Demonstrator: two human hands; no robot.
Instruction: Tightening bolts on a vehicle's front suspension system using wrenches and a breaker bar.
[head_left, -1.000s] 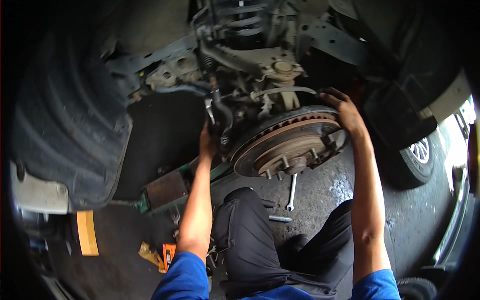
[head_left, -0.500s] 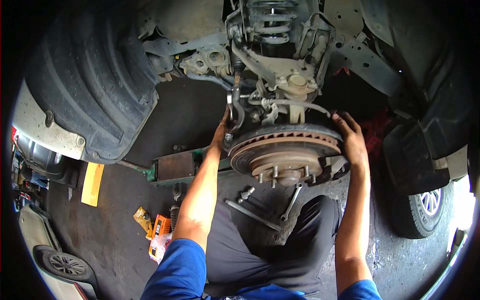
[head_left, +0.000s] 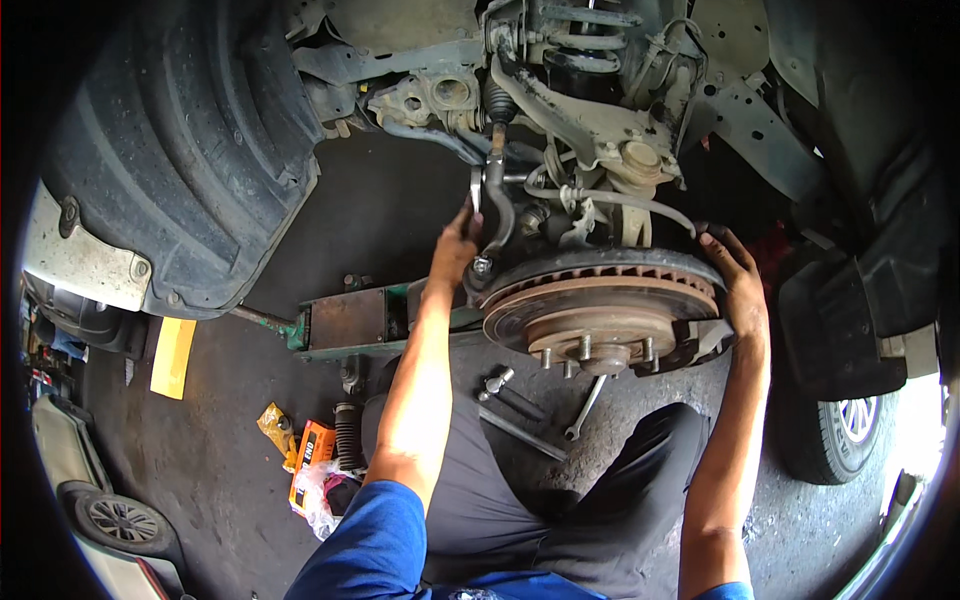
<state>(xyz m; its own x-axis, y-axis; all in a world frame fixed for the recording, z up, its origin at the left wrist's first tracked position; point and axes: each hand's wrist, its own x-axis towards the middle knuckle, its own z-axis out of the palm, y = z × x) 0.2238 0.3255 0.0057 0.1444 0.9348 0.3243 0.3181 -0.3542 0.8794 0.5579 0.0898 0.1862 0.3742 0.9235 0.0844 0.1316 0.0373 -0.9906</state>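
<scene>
My left hand [head_left: 458, 245] is closed on a silver wrench [head_left: 476, 190], which stands roughly upright against the curved tie rod end [head_left: 500, 205]. Only the wrench's upper part shows; the rest is hidden in my fingers. At the other side of the hub, my right hand [head_left: 741, 285] wraps around the outer edge of the brake assembly, near the end of a grey hose [head_left: 650, 205]. Its fingertips go behind, so its grip is partly hidden. Between my hands sits the rusty brake disc [head_left: 600, 297], wheel studs facing me.
A green floor jack [head_left: 345, 320] stands behind my left forearm. On the floor by my legs lie a combination wrench [head_left: 585, 410], a bar [head_left: 522, 433] and a small metal joint [head_left: 495, 383]. An orange box [head_left: 313, 455] rests at left. Above hangs a coil spring [head_left: 590, 40].
The whole view has shifted, so the car parts and my hands appear farther right. Both hands keep their places, the left on the wrench and the right at the brake assembly.
</scene>
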